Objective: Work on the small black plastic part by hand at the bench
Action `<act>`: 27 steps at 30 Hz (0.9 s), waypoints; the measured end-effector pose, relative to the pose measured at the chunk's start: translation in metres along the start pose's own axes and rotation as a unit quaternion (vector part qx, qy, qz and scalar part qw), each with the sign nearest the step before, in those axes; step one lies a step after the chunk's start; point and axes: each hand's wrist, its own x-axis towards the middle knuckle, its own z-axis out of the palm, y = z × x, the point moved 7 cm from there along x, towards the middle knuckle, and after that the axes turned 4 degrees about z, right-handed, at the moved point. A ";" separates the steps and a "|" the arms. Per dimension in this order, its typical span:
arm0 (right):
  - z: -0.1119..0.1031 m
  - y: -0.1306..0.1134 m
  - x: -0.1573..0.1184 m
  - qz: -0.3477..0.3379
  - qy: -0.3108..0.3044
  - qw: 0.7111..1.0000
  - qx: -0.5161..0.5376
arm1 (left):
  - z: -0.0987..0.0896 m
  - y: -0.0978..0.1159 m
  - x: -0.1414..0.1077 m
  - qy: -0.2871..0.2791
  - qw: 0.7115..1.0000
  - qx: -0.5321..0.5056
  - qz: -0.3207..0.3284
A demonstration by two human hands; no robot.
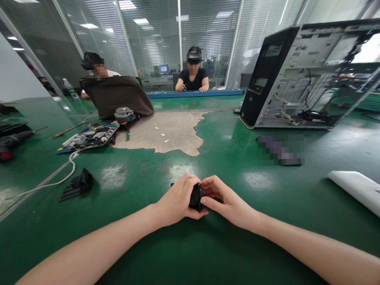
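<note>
Fingers (188, 181) of the left hand (175, 198) are clamped around a small black part (195, 197); the right hand (228, 202) has thumb and forefinger on its three o'clock side; it sits at the near middle of the green bench (198, 259); from it, a black bracket (82, 181) lies at nine o'clock, a circuit board (92, 136) at ten, an opened computer case (284, 79) past one, a white slab (364, 194) at three.

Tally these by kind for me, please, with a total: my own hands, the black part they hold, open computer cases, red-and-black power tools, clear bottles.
Your hands: 2 (left hand, right hand)
Held black part: 1, as far as shows
Open computer case: 1
Red-and-black power tool: 1
Clear bottle: 1
Total: 6
</note>
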 end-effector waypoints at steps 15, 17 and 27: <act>0.002 -0.002 -0.002 -0.022 -0.008 1.000 0.007 | -0.001 0.002 0.001 -0.004 1.000 0.003 0.003; 0.001 -0.002 -0.002 -0.018 -0.002 1.000 -0.005 | 0.000 0.001 0.001 -0.008 1.000 0.001 -0.005; 0.000 -0.009 -0.006 -0.069 -0.002 0.996 -0.056 | -0.001 0.002 0.001 -0.006 1.000 0.008 0.005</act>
